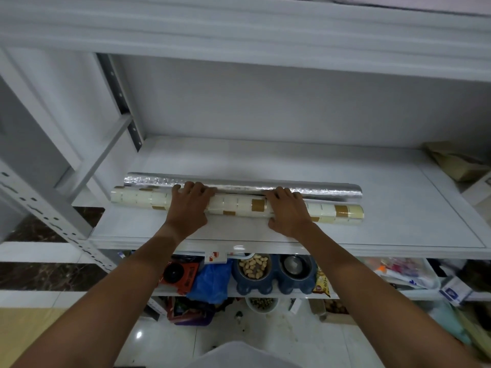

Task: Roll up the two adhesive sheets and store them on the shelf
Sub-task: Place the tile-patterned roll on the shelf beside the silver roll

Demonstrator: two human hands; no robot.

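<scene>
A: Where are the two rolls?
B: On the white shelf [385,221]. The tile roll [239,205] lies in front, touching the silver roll [318,191] behind it at twelve o'clock.
A: And the hands?
B: The left hand [190,205] and right hand [288,208] both lie over the tile roll, fingers curled over its top, thumbs on the near side.
A: Any words to read?
B: The yellow snack bag [322,284] at six o'clock has letters, too small to read. The box [451,160] at three o'clock is blurry and cut off.
</scene>
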